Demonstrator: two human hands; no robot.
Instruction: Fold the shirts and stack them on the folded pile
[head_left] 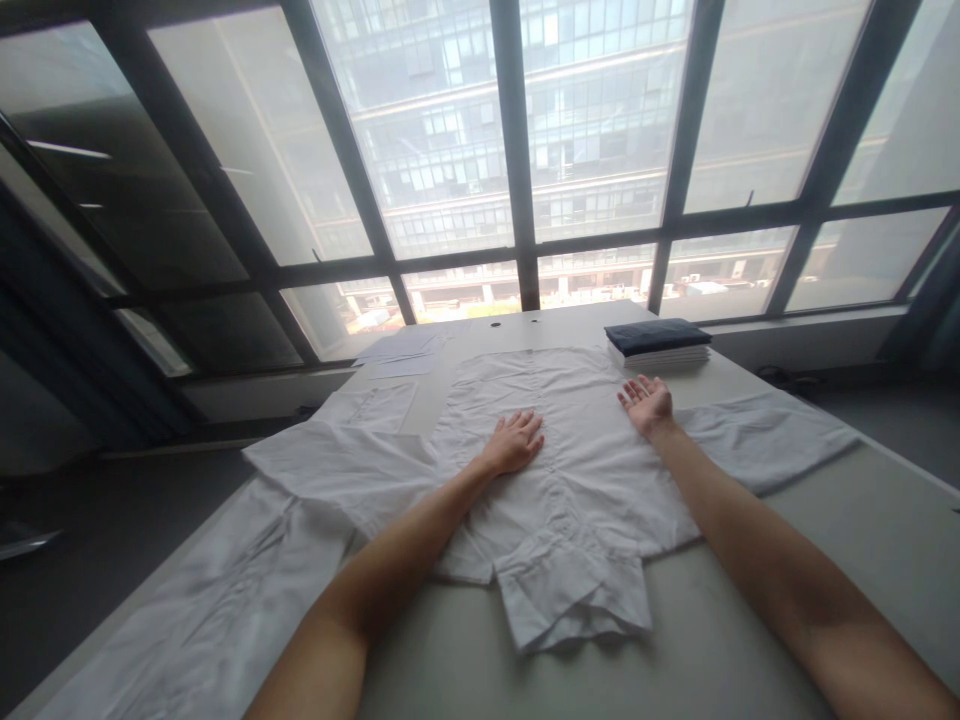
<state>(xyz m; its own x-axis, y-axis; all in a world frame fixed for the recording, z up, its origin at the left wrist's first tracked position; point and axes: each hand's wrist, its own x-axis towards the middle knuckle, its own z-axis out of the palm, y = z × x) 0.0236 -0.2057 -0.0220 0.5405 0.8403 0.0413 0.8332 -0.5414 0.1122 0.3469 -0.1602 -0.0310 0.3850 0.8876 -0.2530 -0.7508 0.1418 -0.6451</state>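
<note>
A white button-up shirt [577, 480] lies spread flat on the grey table [825, 560], collar toward me, sleeves stretched out left and right. My left hand [516, 441] rests palm down on the middle of the shirt, fingers apart. My right hand [646, 403] lies at the shirt's right side, palm turned up and fingers spread, holding nothing.
A stack of folded garments [658, 343], dark one on top, sits at the table's far end. White papers [405, 350] lie at the far left. More white cloth [202, 610] drapes over the near left edge. Large windows [517, 150] stand behind the table.
</note>
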